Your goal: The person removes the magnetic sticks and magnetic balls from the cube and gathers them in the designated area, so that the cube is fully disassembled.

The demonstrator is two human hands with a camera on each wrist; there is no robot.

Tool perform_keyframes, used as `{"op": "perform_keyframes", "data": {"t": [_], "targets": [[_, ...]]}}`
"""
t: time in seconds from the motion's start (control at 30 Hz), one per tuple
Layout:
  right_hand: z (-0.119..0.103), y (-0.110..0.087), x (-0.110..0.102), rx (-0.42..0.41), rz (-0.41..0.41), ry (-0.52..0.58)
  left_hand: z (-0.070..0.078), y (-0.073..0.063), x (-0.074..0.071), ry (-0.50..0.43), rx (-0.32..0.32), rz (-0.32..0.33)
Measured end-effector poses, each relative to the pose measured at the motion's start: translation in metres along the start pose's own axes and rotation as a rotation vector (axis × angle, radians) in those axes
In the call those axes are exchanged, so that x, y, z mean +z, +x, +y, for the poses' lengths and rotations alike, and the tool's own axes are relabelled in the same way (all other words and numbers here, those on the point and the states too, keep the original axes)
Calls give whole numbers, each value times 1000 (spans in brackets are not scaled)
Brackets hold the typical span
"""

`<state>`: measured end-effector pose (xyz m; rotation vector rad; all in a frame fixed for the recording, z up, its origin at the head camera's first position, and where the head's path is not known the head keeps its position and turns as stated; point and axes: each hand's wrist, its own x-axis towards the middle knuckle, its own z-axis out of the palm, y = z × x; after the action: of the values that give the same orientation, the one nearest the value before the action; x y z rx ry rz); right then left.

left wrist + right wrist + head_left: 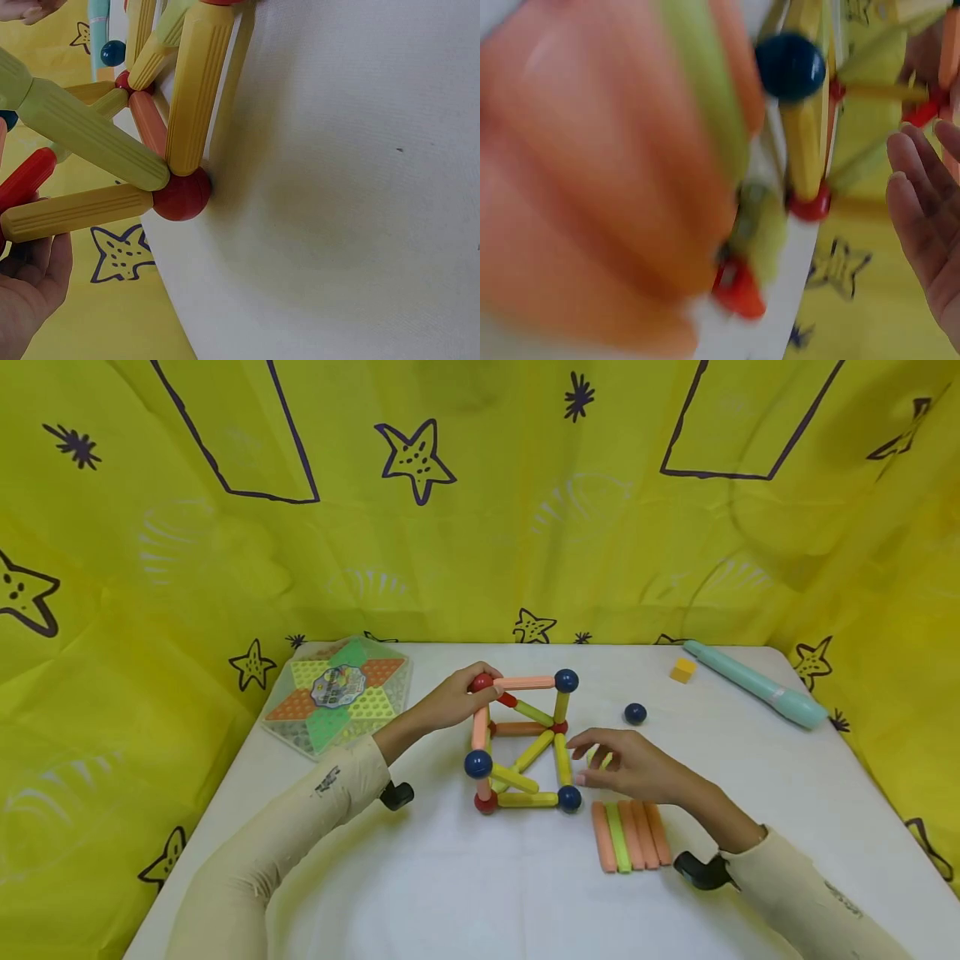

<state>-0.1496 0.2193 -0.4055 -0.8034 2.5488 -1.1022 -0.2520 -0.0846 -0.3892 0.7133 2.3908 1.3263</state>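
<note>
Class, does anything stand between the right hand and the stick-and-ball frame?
Nothing visible does: the right hand is close beside the stick-and-ball frame. A small yellow-green piece shows under that hand.

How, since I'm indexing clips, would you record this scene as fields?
Left hand: holds the ball-and-stick frame at an upper red ball
Right hand: beside the frame; contact unclear
Loose sticks: five side by side, four orange, one lime green
Loose ball: dark blue
Far right: orange-yellow cube, teal tapered tube
Far left: Chinese checkers board
</note>
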Motion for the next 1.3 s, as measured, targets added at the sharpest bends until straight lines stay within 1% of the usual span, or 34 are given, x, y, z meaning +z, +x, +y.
{"op": "perform_keyframes", "data": {"t": [0.1,0.2,0.27,0.37,0.43,0.5,0.6,0.67,0.77,0.87,1.0,1.17,1.3], "targets": [[-18,16,17,-24,-59,36,0,-1,-1,3,9,5],[-32,30,33,-44,-87,47,-1,-1,0,1,13,4],[-38,38,42,-78,-77,69,-1,-1,0,-3,11,3],[-46,48,52,-133,-38,50,-1,-1,0,-11,9,5],[-49,52,56,-157,-26,33,-1,-1,1,-12,8,7],[-53,53,59,-162,-29,10,-2,0,1,-9,9,8],[-57,53,61,-133,-50,14,-2,0,1,-5,13,8],[-61,53,61,-121,-41,17,-2,-1,1,-2,14,9],[-66,53,62,-115,5,-3,-2,-1,1,4,15,10],[-68,55,65,-115,67,-26,-2,-1,1,12,12,11],[-68,57,67,-102,116,-9,-2,-1,1,11,13,9],[-69,56,64,-118,127,28,-2,0,1,10,17,11],[-67,52,59,-148,99,32,-2,-1,1,7,17,6]]}}
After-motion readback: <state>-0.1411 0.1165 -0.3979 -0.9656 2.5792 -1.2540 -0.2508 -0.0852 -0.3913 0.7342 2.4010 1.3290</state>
